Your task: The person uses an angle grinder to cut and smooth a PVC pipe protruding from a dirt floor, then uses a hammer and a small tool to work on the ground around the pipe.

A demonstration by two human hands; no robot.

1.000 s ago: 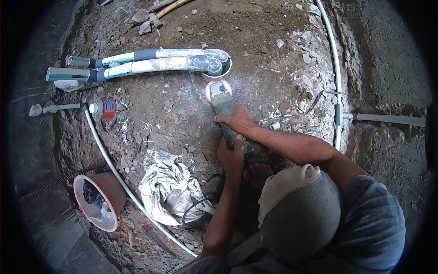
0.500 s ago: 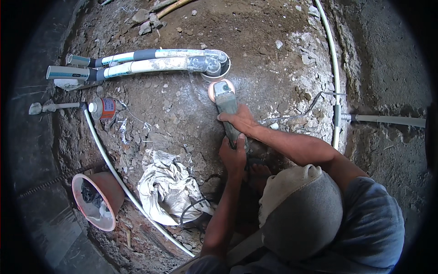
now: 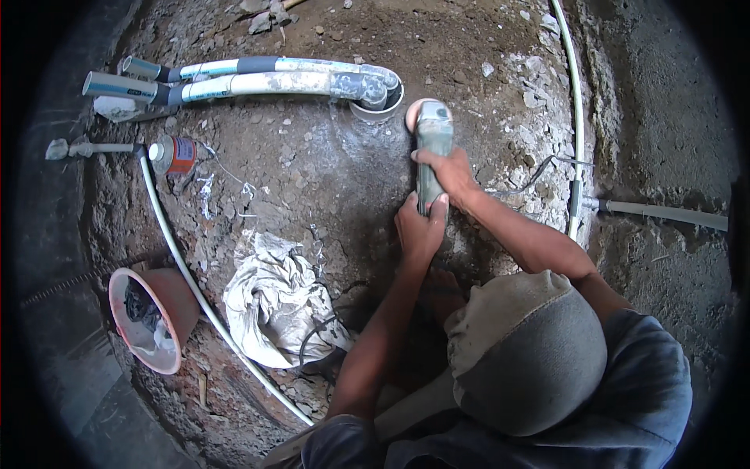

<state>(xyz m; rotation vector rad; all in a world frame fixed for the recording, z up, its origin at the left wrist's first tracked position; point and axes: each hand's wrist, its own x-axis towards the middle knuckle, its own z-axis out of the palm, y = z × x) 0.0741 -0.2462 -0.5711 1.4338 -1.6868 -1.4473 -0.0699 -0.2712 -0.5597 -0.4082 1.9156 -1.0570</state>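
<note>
Both of my hands hold a grey-green angle grinder with a pale round disc at its far end. My right hand wraps the body from the right, its thumb across the top. My left hand grips the rear end, closer to me. The disc is just right of a wide pipe opening in the ground, with a small gap between them. Two white and grey pipes bend down into that opening. Pale dust coats the soil around it.
A crumpled white sack lies left of my left arm. Further left are a pinkish bucket, a thin white pipe and a white-capped container. Another thin pipe and a dark cable run along the right.
My hands have moved the grinder to the right, from against the pipe opening's rim to a little apart from it. The whole view has shifted slightly.
</note>
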